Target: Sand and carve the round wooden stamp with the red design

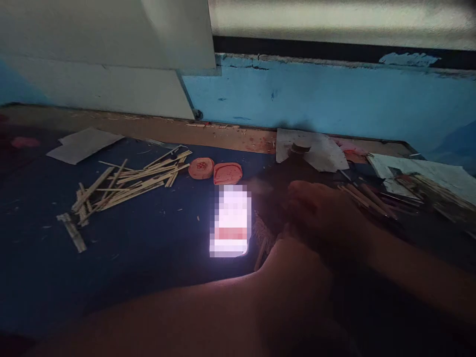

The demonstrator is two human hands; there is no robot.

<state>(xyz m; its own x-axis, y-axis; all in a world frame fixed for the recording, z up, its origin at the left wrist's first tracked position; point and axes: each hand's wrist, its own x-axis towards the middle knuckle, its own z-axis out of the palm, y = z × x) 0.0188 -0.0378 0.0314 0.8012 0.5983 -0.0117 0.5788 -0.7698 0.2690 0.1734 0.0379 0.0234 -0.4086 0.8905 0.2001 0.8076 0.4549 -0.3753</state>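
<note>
- Right hand and left hand: together at centre right over a dark object; finger state cannot be told.
- Two pink round lids, side by side.
- One stick pile, left, on the blue surface.
- One lit phone, beside the hands.

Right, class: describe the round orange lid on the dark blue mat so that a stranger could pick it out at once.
Start at the dark blue mat below the pale blue wall. Right of the heap of thin pale wooden sticks lie two orange plastic lids. The round orange lid is the left one, beside the sticks; its neighbour, the squarish orange lid, has straighter sides.
</note>
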